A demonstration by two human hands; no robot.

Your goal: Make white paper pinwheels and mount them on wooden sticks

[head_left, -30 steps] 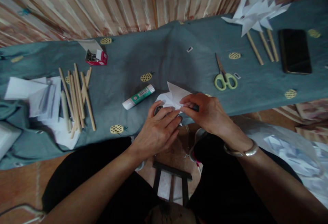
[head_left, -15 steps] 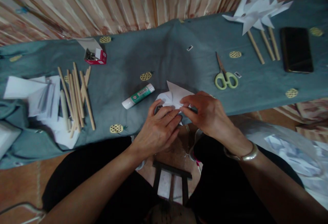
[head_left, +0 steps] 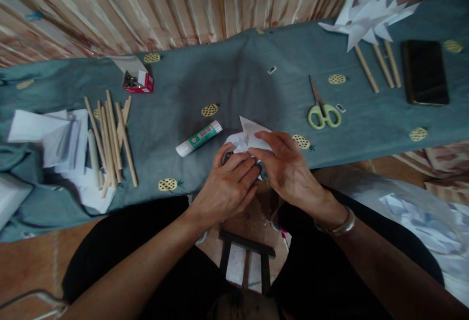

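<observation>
A white paper pinwheel (head_left: 252, 128) lies at the table's near edge, partly folded, with one pointed blade standing up. My left hand (head_left: 229, 181) is closed on its left and near side, fingers pressing the paper. My right hand (head_left: 287, 166) has its thumb and forefinger on the right part of the paper, bent around a blade. The pinwheel's centre is mostly covered by my fingers. Just left of the paper lies a green and white glue stick (head_left: 199, 138). Green-handled scissors (head_left: 324, 115) rest to the right, blades pointing away.
Wooden sticks (head_left: 113, 139) and white paper pieces (head_left: 36, 127) lie on the left. Behind them stands an open red box (head_left: 138, 83) of small metal pieces. Finished pinwheels (head_left: 366, 17) on sticks and a black phone (head_left: 425, 72) lie at the far right. A plastic bag (head_left: 417, 222) is below.
My right hand has shifted slightly left and its fingers have moved across the paper, now spread a little more. My left hand keeps its hold. The view has shifted slightly.
</observation>
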